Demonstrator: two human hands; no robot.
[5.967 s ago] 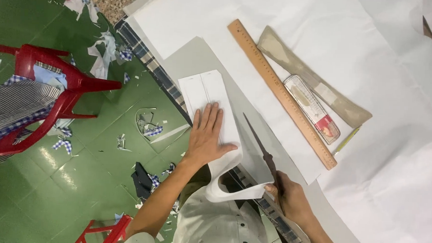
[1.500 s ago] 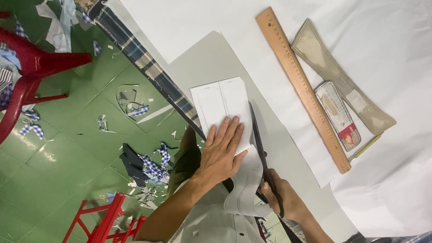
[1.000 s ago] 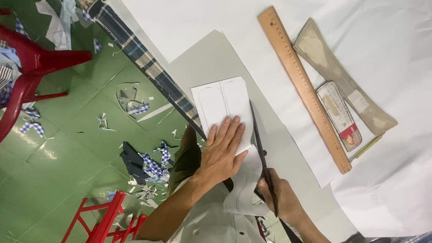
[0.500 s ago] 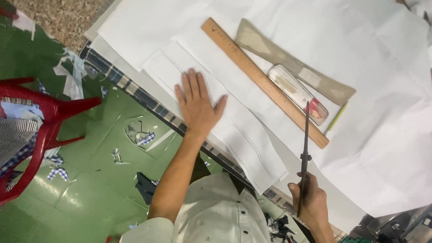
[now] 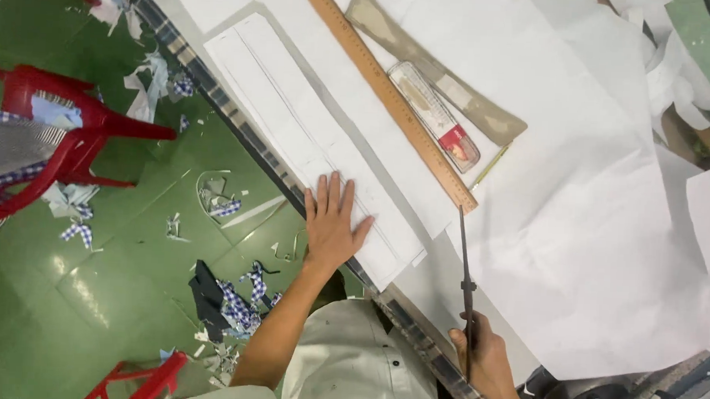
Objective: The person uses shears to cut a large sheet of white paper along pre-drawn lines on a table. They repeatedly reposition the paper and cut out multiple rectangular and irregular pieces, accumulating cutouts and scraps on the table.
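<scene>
- Left hand (image 5: 334,225): flat, palm down, fingers spread apart, pressing on the near end of a long white strip (image 5: 310,143). Nothing gripped; the open palm looks placed to pin the strip so it cannot slide on the sheets beneath.
- White strip: lies diagonally along the bench edge (image 5: 239,125), running away from the person toward the upper left. Faint ruled lines run down its length. The near end stops close to the edge, just right of the palm.
- Right hand (image 5: 481,360): closed around the handles of dark scissors (image 5: 465,286). Blades together, pointing away from the person, tip just beside the near end of the wooden ruler (image 5: 386,94). The blades are clear of the strip, over the grey sheet (image 5: 438,285), and look parked rather than cutting.
- Wooden ruler: parallel to the strip, near it on the right, resting on the white paper (image 5: 575,191).
- Beyond the ruler: a small clear ruler (image 5: 435,116) with a red end, a tan pattern piece (image 5: 434,65), and a pencil (image 5: 490,166), all side by side within reach.
- Floor (image 5: 116,278): green, littered with fabric scraps; red chair (image 5: 66,134) to the left, holding cloth.
</scene>
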